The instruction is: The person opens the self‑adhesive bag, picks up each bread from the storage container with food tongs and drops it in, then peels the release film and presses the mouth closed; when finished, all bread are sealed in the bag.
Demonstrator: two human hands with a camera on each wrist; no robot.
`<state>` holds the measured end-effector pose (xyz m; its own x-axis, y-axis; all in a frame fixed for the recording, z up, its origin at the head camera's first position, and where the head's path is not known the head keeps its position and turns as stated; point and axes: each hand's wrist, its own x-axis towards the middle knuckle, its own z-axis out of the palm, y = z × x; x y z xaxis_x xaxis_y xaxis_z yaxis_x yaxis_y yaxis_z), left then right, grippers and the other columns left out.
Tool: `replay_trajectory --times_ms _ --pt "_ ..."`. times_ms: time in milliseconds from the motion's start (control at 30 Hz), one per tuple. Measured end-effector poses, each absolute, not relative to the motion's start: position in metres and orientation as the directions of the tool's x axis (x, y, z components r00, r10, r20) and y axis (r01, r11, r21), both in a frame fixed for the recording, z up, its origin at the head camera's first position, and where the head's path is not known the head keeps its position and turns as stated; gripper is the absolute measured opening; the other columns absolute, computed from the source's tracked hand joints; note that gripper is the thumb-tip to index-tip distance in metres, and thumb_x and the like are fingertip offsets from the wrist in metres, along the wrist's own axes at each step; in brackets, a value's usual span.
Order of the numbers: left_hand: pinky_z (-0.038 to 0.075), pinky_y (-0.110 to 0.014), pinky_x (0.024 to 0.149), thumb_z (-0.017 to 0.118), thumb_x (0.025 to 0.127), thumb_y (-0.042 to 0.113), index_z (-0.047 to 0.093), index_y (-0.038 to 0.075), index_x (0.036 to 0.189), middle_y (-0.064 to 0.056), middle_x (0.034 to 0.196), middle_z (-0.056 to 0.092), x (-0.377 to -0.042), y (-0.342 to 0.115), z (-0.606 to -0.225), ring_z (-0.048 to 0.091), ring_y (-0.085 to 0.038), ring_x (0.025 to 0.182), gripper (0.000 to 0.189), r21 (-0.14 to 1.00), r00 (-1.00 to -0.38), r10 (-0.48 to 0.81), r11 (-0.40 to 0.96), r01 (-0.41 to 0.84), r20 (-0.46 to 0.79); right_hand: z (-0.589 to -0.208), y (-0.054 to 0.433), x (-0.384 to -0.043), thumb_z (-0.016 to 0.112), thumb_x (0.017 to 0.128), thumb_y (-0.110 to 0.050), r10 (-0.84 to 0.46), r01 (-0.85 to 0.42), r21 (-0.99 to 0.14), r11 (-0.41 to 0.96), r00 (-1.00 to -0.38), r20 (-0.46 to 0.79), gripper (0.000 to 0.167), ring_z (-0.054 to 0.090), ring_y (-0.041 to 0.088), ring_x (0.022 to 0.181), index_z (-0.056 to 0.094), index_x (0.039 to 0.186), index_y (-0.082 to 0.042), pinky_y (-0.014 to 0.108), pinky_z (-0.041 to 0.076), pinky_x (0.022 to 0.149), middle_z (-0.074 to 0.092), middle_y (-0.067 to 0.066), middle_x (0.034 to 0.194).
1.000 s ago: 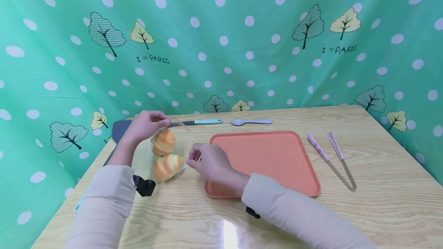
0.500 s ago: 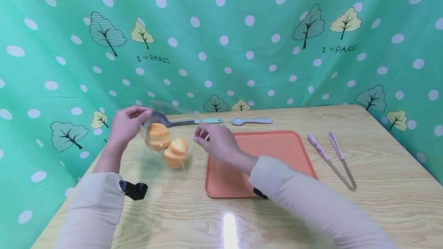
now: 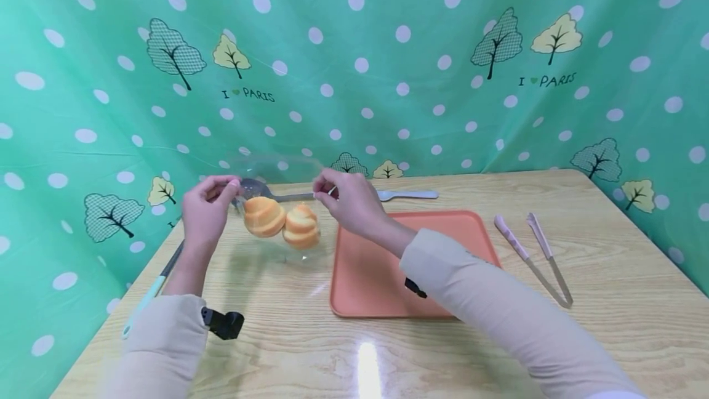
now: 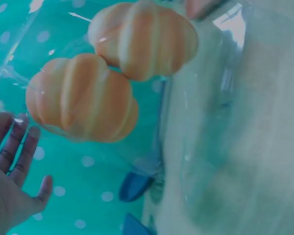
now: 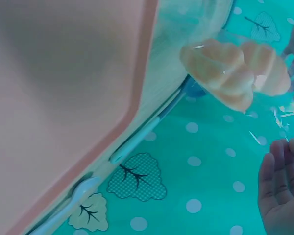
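Observation:
Two pale-orange bread rolls, a left one (image 3: 264, 217) and a right one (image 3: 301, 226), lie side by side inside a clear plastic bag (image 3: 279, 250). The bag hangs over the left part of the table, its outline hard to see. My left hand (image 3: 207, 211) pinches the bag's left side between thumb and fingers. On the other side, my right hand (image 3: 349, 197) pinches it just beyond the rolls. Both wrist views show the rolls (image 4: 83, 98) (image 5: 225, 73) through shiny film, with part of each hand at the frame's edge.
A pink tray (image 3: 382, 276) sits right of the bag. Beyond it lie a pale spoon (image 3: 410, 194) and a dark-headed ladle (image 3: 253, 188). Purple-handled tongs (image 3: 534, 257) rest at right. A utensil with a light-blue handle (image 3: 145, 303) lies at left, partly hidden by the arm.
The bag has been lifted and spread, and the rolls have swung right until nearly level. My right hand has moved up and away from me; the left has shifted slightly left.

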<state>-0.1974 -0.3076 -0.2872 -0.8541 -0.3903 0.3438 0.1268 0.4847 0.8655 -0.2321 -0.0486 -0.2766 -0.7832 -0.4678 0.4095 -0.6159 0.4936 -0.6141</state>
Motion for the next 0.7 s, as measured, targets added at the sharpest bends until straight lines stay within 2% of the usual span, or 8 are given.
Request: replay_trajectory --times_ms 67,400,567,700 --pt "0.048 -0.017 0.08 0.064 0.103 0.027 0.07 -0.001 0.119 0.02 0.084 0.066 -0.196 -0.305 -0.295 0.063 -0.002 0.088 0.033 0.861 -0.855 -0.388 0.493 0.123 0.344 -0.279 -0.048 -0.233 0.069 0.097 -0.007 -0.485 -0.621 -0.606 0.498 -0.778 0.399 0.006 0.068 0.012 0.081 0.071 0.1 -0.012 0.021 0.053 0.072 0.074 -0.001 0.093" --pt "0.048 -0.012 0.082 0.065 0.102 0.023 0.071 -0.002 0.118 0.017 0.098 0.066 -0.195 -0.304 -0.319 0.062 0.0 0.094 0.031 0.839 -0.894 -0.265 0.51 0.187 0.36 -0.293 -0.049 -0.236 0.07 0.096 -0.007 -0.56 -0.676 -0.54 0.501 -0.729 0.392 0.009 0.067 0.011 0.086 0.072 0.102 -0.014 0.021 0.054 0.074 0.075 -0.001 0.097" --pt "0.05 -0.014 0.082 0.068 0.1 0.02 0.071 -0.003 0.115 0.018 0.094 0.069 -0.196 -0.3 -0.319 0.064 -0.002 0.091 0.028 0.852 -0.857 -0.299 0.454 0.26 0.421 -0.296 -0.049 -0.234 0.069 0.097 -0.006 -0.571 -0.694 -0.523 0.495 -0.713 0.405 0.012 0.068 0.011 0.087 0.073 0.105 -0.014 0.021 0.054 0.074 0.075 -0.001 0.099" --pt "0.051 -0.017 0.082 0.071 0.098 0.018 0.074 -0.002 0.11 0.012 0.09 0.073 -0.197 -0.293 -0.311 0.066 -0.006 0.087 0.023 0.882 -0.807 -0.386 0.343 0.324 0.446 -0.297 -0.047 -0.234 0.067 0.098 -0.005 -0.543 -0.696 -0.526 0.489 -0.715 0.441 0.017 0.069 0.012 0.083 0.073 0.11 -0.014 0.02 0.053 0.068 0.075 0.0 0.097"
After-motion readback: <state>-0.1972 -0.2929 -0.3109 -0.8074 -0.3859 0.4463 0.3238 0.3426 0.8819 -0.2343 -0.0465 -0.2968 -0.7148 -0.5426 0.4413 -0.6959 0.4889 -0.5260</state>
